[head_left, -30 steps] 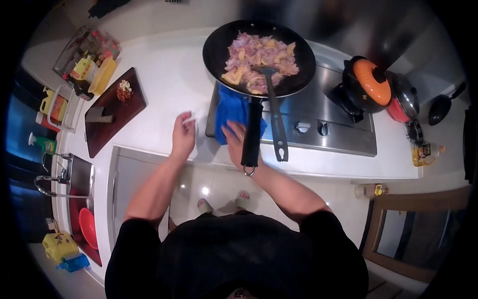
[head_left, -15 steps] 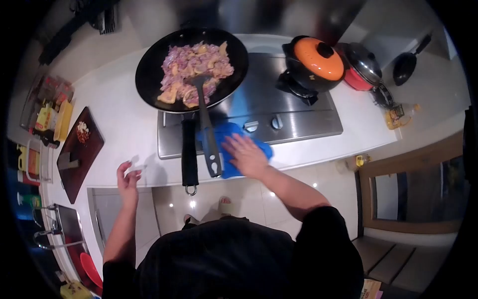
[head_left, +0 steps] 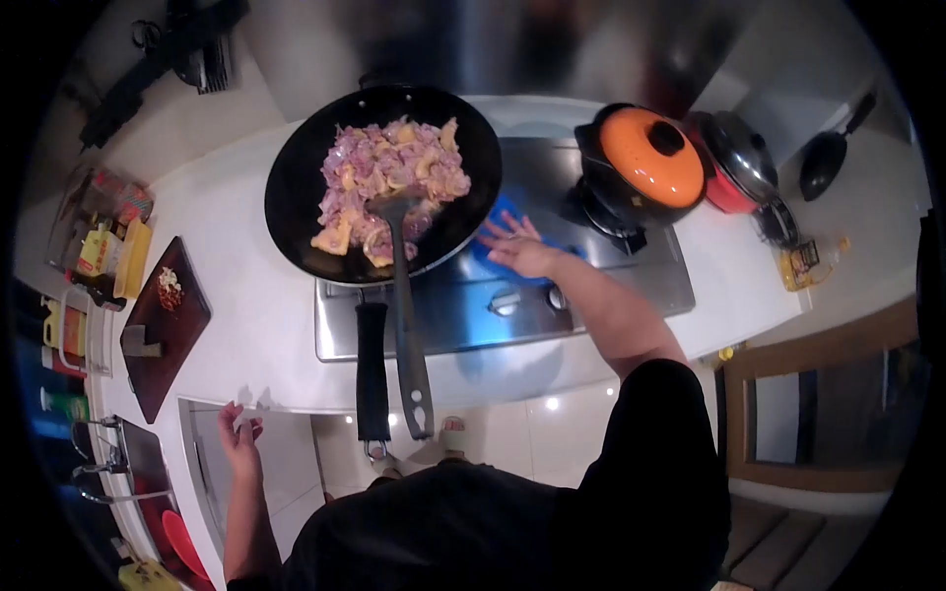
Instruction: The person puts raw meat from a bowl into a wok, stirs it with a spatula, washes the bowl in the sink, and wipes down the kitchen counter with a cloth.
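My right hand [head_left: 522, 252] lies spread, fingers stretched out, over a blue cloth [head_left: 483, 254] on the steel gas stove [head_left: 645, 281]. The cloth is partly hidden by the hand and the wok. Just left of it, a black wok [head_left: 296, 197] holds pieces of raw-looking meat [head_left: 394, 163]. A grey spatula [head_left: 406, 325] rests in the wok, its handle beside the wok's black handle [head_left: 371, 369]. My left hand [head_left: 239, 433] hovers by the counter's front edge, fingers loosely bent and apart, holding nothing.
A black pot with an orange lid [head_left: 645, 153] stands on the right burner. Behind it sit a red pot [head_left: 734, 163] and an oil bottle [head_left: 808, 261]. On the left, a dark cutting board [head_left: 182, 330] carries a cleaver [head_left: 140, 342] and chopped bits [head_left: 169, 289].
My right hand has moved the blue cloth from the stove's front edge further back, beside the wok. My left hand has drawn slightly down toward my body. The view has tilted up.
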The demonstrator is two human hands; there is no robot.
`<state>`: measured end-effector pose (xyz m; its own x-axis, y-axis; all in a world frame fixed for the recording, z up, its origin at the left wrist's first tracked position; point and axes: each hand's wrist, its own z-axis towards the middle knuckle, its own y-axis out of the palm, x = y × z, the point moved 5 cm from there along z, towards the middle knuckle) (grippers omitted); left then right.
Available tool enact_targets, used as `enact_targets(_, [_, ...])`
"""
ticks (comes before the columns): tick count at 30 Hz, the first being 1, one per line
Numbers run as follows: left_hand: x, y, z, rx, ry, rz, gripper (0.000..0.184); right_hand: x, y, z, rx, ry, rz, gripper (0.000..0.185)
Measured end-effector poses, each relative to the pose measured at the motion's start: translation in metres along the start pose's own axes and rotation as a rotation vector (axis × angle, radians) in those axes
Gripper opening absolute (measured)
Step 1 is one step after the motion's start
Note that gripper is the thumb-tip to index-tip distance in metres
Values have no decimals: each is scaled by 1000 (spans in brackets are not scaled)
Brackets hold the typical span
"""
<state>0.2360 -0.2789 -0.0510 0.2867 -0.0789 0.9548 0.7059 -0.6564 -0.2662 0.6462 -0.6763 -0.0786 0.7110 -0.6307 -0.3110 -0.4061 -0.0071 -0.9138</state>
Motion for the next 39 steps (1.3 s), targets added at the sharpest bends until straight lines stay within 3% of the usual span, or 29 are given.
enact_targets(4, [-7,-30,-20,119,-42,26,40,31,-29,39,87,349,-362,54])
enact_targets(8, [-20,-73,-45,247,-112,108,41,99,-69,88,305,790,-87,57])
enact_targets(10, [-27,-87,-52,269,-118,133,40,92,-79,107,337,827,-76,56])
enact_targets(13, [-29,-92,-55,260,-118,122,39,96,-36,138,253,496,-445,56])
enact_targets(16, [-20,-89,-44,205,-60,73,38,32,-30,88,116,397,-433,58])
enact_targets(23, [16,-101,-38,149,107,-78,36,-69,6,16,66,1036,-54,68])
enact_targets(26, [24,-112,-50,69,213,-153,36,-105,18,9,7,1019,-36,68])
enact_targets(29, [38,-130,-72,6,326,-159,36,-61,116,47,454,869,-16,70])
enact_targets(31, [44,-151,-84,-11,401,-159,37,-180,83,16,622,618,-215,68])
enact_targets(32, [43,-166,-88,-14,403,-168,37,-214,89,20,617,668,-289,71])
enact_targets(34, [38,-190,-90,-34,412,-194,38,-285,87,26,413,667,-190,72])
enact_targets(39, [26,-231,-77,-78,403,-247,34,-376,106,92,464,565,-173,66])
